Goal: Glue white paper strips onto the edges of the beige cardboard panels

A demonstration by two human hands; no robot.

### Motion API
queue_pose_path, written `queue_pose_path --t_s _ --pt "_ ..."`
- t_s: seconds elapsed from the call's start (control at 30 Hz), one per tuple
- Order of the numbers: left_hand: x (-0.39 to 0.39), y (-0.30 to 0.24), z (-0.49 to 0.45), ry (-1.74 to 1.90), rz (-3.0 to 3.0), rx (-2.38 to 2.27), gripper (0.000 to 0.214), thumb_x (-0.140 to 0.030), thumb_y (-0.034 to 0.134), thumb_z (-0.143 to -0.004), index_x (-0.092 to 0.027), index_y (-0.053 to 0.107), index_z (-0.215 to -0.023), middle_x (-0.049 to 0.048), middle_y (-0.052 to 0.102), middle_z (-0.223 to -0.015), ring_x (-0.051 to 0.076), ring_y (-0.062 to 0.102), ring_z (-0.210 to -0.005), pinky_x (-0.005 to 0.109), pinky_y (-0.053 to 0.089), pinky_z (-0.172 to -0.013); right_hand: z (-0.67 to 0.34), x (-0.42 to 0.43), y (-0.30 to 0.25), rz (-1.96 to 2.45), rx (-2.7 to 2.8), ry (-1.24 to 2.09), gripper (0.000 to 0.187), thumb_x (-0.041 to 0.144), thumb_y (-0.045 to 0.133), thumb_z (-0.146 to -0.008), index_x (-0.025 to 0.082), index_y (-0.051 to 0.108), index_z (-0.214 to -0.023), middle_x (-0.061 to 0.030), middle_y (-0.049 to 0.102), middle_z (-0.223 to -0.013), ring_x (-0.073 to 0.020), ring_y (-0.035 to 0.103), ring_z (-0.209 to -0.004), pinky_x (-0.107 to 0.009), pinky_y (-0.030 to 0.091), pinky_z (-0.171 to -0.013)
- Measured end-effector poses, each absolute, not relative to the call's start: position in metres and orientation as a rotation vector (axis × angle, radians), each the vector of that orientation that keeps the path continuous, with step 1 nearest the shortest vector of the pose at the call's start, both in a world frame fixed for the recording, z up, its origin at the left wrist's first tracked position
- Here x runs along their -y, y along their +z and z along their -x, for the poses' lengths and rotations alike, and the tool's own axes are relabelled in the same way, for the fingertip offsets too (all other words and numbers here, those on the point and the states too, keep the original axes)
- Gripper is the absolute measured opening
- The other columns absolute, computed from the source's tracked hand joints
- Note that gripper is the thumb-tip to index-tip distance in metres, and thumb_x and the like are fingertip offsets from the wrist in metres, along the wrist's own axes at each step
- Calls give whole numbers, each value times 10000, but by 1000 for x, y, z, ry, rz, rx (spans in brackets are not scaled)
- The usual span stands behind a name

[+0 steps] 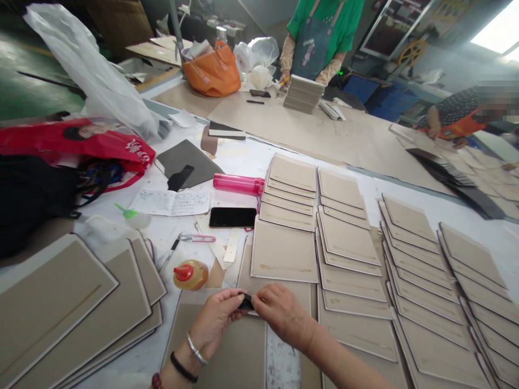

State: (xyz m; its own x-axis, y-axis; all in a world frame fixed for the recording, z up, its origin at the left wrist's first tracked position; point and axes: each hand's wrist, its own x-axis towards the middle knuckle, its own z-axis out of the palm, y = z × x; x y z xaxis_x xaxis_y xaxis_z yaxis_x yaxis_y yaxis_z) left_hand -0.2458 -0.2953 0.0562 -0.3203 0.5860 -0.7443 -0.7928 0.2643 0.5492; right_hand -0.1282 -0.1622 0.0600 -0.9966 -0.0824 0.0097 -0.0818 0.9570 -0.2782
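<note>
My left hand [217, 319] and my right hand [281, 313] meet at the near edge of the table. Both pinch one small black piece [245, 302] between their fingertips. It is held just above a tan cardboard panel [227, 351] that lies under my wrists. A silver bangle and a dark band sit on my left wrist. Rows of overlapping tan panels [344, 243] spread out ahead and to the right. A small glue bottle with a red cap [190, 274] lies just left of my left hand.
A stack of larger panels [77, 308] lies at the near left. A black phone [232, 217], pink bottle [239, 183], scissors [194, 238], notebook [170, 202] and red bag [77, 143] sit further back. A person in a green top [320, 38] stands at the far side; another person [466, 116] is at right.
</note>
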Motion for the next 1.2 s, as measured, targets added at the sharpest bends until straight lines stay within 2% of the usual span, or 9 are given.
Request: queue_pose_path --t_s 0.07,0.17,0.27,0.37,0.57,0.77,0.93,1.03,1.2 --pt "293 48 249 1408 202 -1410 307 -334 709 -505 -125 665 -724 57 675 -703 130 568 -597 234 387 -558 139 156 58 -141 -3045 -462 202 176 374 -865 183 565 -929 -47 596 -765 -158 512 -717 -267 377 -656" --pt "288 36 254 1408 164 -1634 341 -361 697 -487 -127 677 -733 49 670 -671 141 562 -597 243 388 -552 161 148 54 -786 -2870 -446 220 302 382 -869 175 559 -893 -61 610 -821 -178 539 -785 -275 392 -661" --pt "282 29 257 1395 89 -1799 354 -363 687 -488 -134 684 -758 28 666 -651 150 566 -620 254 410 -580 185 140 53 -1038 -2745 -382 357 475 475 -786 157 556 -926 -98 609 -895 -230 535 -867 -312 407 -684" --pt "278 23 259 1381 -6 -1900 331 -345 656 -537 -149 679 -802 16 675 -684 174 594 -699 269 442 -630 202 136 53 -1102 -2666 -381 425 478 532 -728 126 568 -965 -136 609 -941 -259 536 -901 -340 410 -710" --pt "274 10 265 1295 -226 -2097 304 -328 596 -611 -146 669 -843 31 684 -753 199 612 -771 299 472 -693 215 138 61 -1151 -2578 -421 416 372 566 -681 74 605 -969 -188 622 -968 -273 559 -914 -382 368 -788" --pt "261 17 269 1234 -386 -2171 254 -307 570 -640 -158 671 -818 58 686 -833 228 596 -877 335 428 -830 221 131 63 -1099 -2511 -490 341 338 566 -665 132 636 -928 -164 648 -958 -249 585 -898 -388 347 -799" --pt "251 18 272 1240 -443 -2184 209 -292 582 -627 -201 677 -789 46 679 -885 235 572 -929 351 388 -886 226 127 57 -1110 -2470 -573 360 373 573 -666 154 629 -946 -154 652 -965 -248 585 -924 -396 346 -803" --pt "248 7 274 1280 -391 -2161 221 -289 589 -619 -186 673 -796 48 683 -835 217 594 -863 347 425 -838 225 127 56 -1113 -2470 -574 372 393 573 -666 163 626 -954 -152 654 -959 -243 588 -926 -389 359 -801" --pt "247 -14 274 1342 -271 -2115 280 -268 547 -631 -111 655 -837 68 682 -708 161 614 -616 293 489 -605 223 125 60 -1110 -2456 -583 374 375 566 -666 171 622 -974 -133 662 -946 -230 595 -917 -375 382 -798"
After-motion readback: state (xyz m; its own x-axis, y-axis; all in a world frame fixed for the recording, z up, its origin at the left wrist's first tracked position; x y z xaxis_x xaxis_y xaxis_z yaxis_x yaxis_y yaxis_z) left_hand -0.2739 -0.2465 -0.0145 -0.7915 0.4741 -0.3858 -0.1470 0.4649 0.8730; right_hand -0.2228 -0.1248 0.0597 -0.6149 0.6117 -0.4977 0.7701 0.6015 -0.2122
